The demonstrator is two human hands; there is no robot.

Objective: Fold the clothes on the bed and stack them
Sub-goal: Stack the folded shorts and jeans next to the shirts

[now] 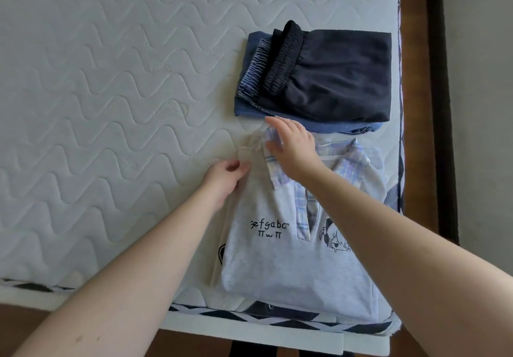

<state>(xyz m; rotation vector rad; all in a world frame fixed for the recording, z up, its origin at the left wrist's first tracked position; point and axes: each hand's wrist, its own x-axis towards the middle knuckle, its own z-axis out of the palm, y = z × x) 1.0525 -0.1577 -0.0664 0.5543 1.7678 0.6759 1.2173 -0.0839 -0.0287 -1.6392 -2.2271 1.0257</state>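
Left hand [226, 177]: forearm enters from the lower left of the frame and reaches toward centre. Grip curled, fingers and thumb pinching the left shoulder edge of the light grey shirt [280, 262].

Right hand [291, 145]: forearm enters from the lower right and crosses over the shirt. Grip spread, fingers straight and slightly blurred, palm down over the plaid collar [277, 174]; whether it touches the cloth cannot be told.

Light grey shirt: lies folded in the lower centre-right of the frame, on the mattress [111, 92] near its front edge. Black printed letters and a small cartoon figure show on its front. The plaid collar sits at its upper end, directly under the right hand and just right of the left hand.

Folded stack, upper right of the frame: black garment [341, 76] with an elastic waistband on top of a blue garment [247, 106]. The stack lies just above the shirt and near the right fingertips.

Mattress: white, quilted in wavy lines. Brown bed frame [413, 106] along the right edge.
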